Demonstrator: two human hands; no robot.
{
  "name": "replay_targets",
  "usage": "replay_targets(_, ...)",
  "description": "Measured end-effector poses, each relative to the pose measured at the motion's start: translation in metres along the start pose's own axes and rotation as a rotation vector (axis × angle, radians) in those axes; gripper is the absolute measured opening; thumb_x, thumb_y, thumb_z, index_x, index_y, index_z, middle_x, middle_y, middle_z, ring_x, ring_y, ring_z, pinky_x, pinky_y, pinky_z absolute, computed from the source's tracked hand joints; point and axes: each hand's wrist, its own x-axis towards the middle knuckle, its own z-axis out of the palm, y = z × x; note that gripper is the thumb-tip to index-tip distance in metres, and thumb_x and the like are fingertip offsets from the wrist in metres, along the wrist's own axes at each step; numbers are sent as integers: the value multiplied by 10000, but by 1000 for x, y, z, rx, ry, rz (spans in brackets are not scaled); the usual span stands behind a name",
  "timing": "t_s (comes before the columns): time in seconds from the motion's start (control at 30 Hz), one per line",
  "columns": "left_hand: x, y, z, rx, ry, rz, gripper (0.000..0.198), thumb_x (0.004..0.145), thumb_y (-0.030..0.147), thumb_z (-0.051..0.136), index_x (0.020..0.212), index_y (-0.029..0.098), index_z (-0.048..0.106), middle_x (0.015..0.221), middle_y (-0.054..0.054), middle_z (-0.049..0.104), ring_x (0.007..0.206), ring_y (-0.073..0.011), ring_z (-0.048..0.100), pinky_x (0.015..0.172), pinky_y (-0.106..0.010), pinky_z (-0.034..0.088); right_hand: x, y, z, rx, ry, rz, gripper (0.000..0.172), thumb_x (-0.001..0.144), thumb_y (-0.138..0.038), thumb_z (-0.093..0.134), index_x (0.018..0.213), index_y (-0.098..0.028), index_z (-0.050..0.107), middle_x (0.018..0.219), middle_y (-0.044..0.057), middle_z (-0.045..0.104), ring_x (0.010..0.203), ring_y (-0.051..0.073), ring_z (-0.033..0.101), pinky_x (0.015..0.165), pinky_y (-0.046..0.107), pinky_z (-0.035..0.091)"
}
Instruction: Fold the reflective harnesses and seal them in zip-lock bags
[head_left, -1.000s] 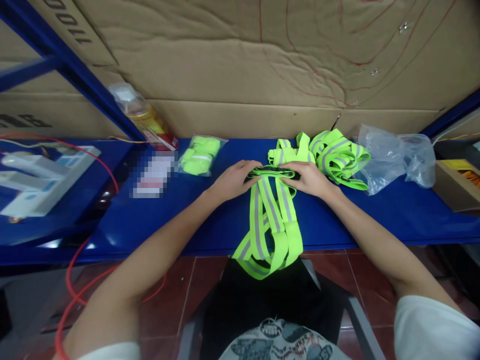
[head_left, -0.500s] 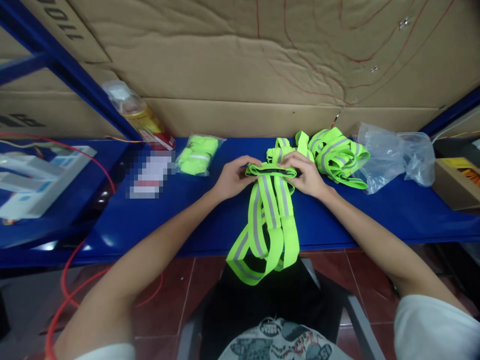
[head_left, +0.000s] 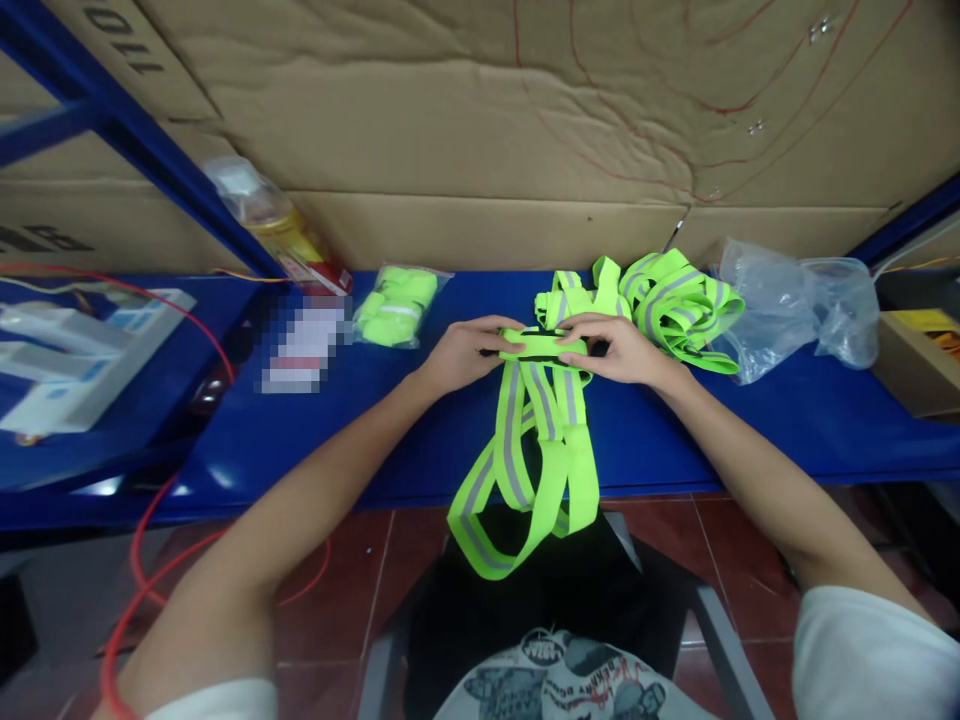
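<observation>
Neon yellow-green straps with grey stripes [head_left: 551, 475] hang in loops over the blue table's front edge. At their upper end, a flat folded band is pinched from both sides. My left hand [head_left: 461, 352] grips its left end between thumb and fingers. The right end is held by my right hand [head_left: 619, 345], thumb in front and fingers behind. Just beyond my right hand, more of the same webbing [head_left: 566, 298] lies on the table, beside a tangled pile of it [head_left: 679, 305].
A bagged green bundle [head_left: 397, 307], a blurred-out card [head_left: 304, 345] and a wrapped bottle [head_left: 262, 215] stand or lie at left. Clear plastic bags [head_left: 795, 305] and an open carton [head_left: 915, 360] are at right. Cardboard [head_left: 450, 130] backs the blue table [head_left: 360, 430]. Red tubing [head_left: 139, 540] curves at left.
The folded band has tilted so its flat face shows. My right thumb and fingers have shifted over its right end, and the hanging loops have swung slightly.
</observation>
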Motion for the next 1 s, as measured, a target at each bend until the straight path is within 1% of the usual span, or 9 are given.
replay_targets(0.1, 0, 2, -9, 16, -99, -3, 231, 955, 304, 729, 1130, 298, 878, 1435, -102, 742, 1172, -250, 775, 1008, -398, 625, 0, 3, 0, -11, -35, 48, 383, 924, -477, 823, 1221, -234, 803, 1225, 90, 819, 933, 249, 782, 750, 362, 639)
replay_targets(0.2, -1, 7, -16, 13, -176, -23, 326, 891, 344, 799, 1208, 295, 856, 1566, -127, 650, 1373, -324, 690, 1167, -496, 552, -1, 6, 2, -58, -35, 41, 559, 902, -429, 853, 1415, -248, 726, 1354, 105, 778, 1114, 297, 767, 927, 439, 646)
replay_targets(0.3, -2, 9, -14, -25, -122, -57, 297, 915, 417, 797, 1156, 250, 846, 1478, -149, 708, 1374, -331, 690, 1211, -504, 510, -1, 7, 7, -117, -17, -23, 674, 904, -395, 852, 1531, -252, 649, 1418, 138, 718, 1288, 345, 696, 1095, 537, 585)
replay_targets(0.37, 0, 9, -10, -29, -64, -77, 315, 932, 449, 783, 1145, 217, 794, 1345, -141, 757, 1263, -303, 733, 1150, -461, 549, -1, 5, 11, -161, -10, -65, 669, 928, -353, 817, 1562, -261, 625, 1358, 137, 704, 1279, 350, 678, 1109, 568, 571)
replay_targets(0.47, 2, 10, -4, -12, -40, -113, 551, 912, 472, 791, 1357, 191, 629, 1280, -128, 719, 1155, -278, 721, 1033, -414, 591, 0, 0, 14, -208, 20, -124, 654, 950, -296, 770, 1584, -296, 607, 1284, 119, 681, 1232, 346, 661, 1083, 579, 575)
replay_targets(0.53, 3, 11, -4, 24, -55, -108, 614, 927, 468, 774, 1441, 194, 580, 1291, -128, 683, 1165, -279, 693, 1037, -421, 581, 1, -3, 15, -212, 43, -158, 639, 946, -311, 782, 1566, -308, 628, 1261, 114, 679, 1199, 341, 664, 1059, 566, 587)
replay_targets(0.7, 0, 14, -6, 108, -17, -20, 339, 997, 420, 706, 1270, 221, 734, 1190, -112, 668, 1141, -265, 673, 1036, -426, 576, -1, -11, 10, -183, 16, -117, 532, 954, -414, 814, 1463, -291, 720, 1341, 108, 741, 1225, 321, 723, 1067, 488, 606)
replay_targets(0.83, -1, 13, -3, 108, 12, 19, 300, 1010, 365, 677, 1269, 226, 732, 1321, -129, 669, 1235, -271, 672, 1083, -428, 557, -3, -10, 8, -251, -17, 0, 488, 1003, -416, 753, 1452, -224, 736, 1316, 108, 807, 1098, 322, 805, 972, 459, 648)
replay_targets(1.0, 0, 14, -5, 18, -83, -183, 579, 952, 422, 744, 1465, 219, 569, 1324, -103, 754, 1186, -269, 723, 1054, -400, 557, -3, -4, 11, -238, 26, -68, 360, 1018, -338, 730, 1353, -228, 798, 1241, 99, 831, 1085, 311, 808, 976, 456, 641)
